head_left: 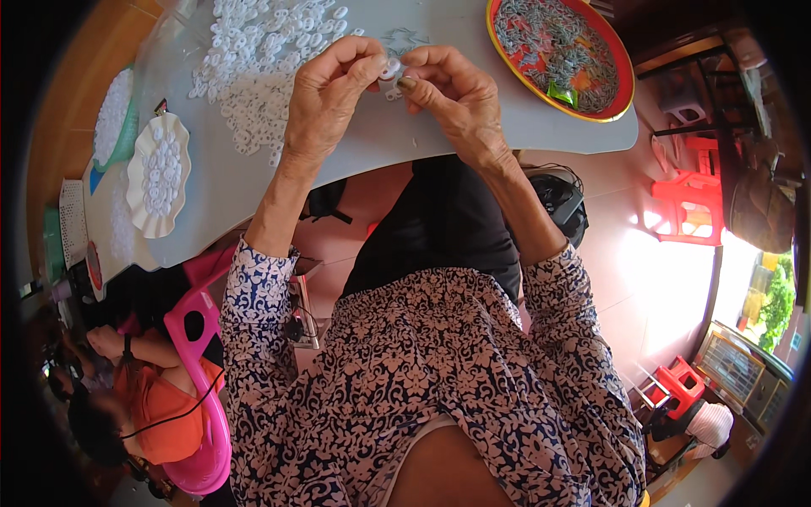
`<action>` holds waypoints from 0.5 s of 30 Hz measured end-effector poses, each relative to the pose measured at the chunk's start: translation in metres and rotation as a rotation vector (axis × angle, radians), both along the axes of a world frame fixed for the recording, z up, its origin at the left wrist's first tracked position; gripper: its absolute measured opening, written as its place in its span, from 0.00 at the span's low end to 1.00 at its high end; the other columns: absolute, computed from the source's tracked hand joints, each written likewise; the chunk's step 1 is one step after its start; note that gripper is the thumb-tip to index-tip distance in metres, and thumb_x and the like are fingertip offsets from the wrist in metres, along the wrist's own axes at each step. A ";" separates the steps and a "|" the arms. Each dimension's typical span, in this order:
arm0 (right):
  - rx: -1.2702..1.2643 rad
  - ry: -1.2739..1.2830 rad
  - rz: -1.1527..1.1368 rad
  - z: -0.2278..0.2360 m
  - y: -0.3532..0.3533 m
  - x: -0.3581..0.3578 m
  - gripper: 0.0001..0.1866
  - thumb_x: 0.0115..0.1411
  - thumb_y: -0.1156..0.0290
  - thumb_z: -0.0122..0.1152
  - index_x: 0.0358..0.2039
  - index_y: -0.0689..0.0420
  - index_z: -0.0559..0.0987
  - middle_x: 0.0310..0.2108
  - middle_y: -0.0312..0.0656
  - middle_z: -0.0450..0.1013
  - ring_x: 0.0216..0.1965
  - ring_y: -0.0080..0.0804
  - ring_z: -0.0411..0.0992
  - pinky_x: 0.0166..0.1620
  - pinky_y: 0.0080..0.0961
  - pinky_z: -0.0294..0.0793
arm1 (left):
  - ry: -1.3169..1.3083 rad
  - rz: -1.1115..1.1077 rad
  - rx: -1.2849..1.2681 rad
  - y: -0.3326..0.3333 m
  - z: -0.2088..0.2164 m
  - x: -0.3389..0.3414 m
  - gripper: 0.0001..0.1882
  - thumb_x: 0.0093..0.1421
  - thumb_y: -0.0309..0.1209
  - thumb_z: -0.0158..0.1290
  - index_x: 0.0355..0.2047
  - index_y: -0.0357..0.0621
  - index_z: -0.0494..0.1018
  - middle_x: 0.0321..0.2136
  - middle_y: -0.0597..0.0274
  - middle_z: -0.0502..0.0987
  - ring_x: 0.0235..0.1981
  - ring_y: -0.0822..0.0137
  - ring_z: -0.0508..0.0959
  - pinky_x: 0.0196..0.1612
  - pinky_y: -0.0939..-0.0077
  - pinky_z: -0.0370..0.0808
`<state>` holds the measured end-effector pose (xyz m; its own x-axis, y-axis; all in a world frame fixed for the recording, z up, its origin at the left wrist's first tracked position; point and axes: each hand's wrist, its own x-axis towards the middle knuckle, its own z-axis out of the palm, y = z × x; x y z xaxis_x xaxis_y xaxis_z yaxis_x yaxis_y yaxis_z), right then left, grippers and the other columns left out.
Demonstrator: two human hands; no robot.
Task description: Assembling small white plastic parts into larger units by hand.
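Observation:
Over the table's near edge, my two hands meet at the fingertips around a small white oval plastic piece with a hole in it. My left hand pinches this piece between thumb and fingers. Closed in a pinch just beside it is my right hand; whatever its fingertips hold is hidden. A little white part shows below the fingertips. Left of my hands lie a heap of white oval pieces and, nearer, a spread of smaller white pieces. Several thin metal pieces lie just beyond my fingers.
A red tray with a yellow rim, full of small metal pieces, stands at the table's right. Leftward are a cream scalloped dish and a green basket with white parts. A person in orange sits lower left by a pink chair.

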<state>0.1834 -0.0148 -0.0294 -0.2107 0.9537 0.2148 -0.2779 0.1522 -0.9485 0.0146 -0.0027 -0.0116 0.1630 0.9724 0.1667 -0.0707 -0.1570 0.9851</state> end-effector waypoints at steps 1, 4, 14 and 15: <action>0.005 0.002 0.001 0.000 0.000 0.000 0.13 0.56 0.74 0.61 0.42 0.60 0.73 0.27 0.33 0.72 0.29 0.16 0.70 0.33 0.15 0.73 | 0.001 0.000 0.011 0.000 0.000 0.000 0.08 0.58 0.30 0.53 0.34 0.38 0.74 0.25 0.72 0.73 0.28 0.81 0.70 0.34 0.87 0.68; -0.001 0.028 -0.012 -0.001 -0.002 -0.001 0.13 0.57 0.74 0.60 0.42 0.60 0.73 0.28 0.34 0.73 0.29 0.16 0.70 0.33 0.15 0.73 | 0.020 0.026 0.068 -0.001 0.001 0.004 0.08 0.58 0.30 0.54 0.34 0.38 0.74 0.25 0.73 0.72 0.28 0.82 0.69 0.33 0.87 0.67; 0.024 0.016 -0.042 0.003 -0.003 -0.003 0.12 0.58 0.75 0.59 0.42 0.63 0.72 0.29 0.36 0.74 0.29 0.18 0.71 0.33 0.16 0.74 | 0.250 -0.015 0.179 0.003 0.006 0.003 0.09 0.60 0.33 0.51 0.34 0.40 0.73 0.22 0.72 0.71 0.25 0.81 0.68 0.29 0.86 0.66; 0.023 0.013 -0.059 0.002 -0.003 -0.002 0.12 0.58 0.75 0.58 0.42 0.63 0.72 0.29 0.36 0.74 0.29 0.18 0.71 0.33 0.16 0.74 | 0.245 0.006 0.207 0.001 0.010 0.005 0.10 0.61 0.34 0.49 0.34 0.40 0.72 0.21 0.71 0.71 0.25 0.80 0.68 0.29 0.85 0.66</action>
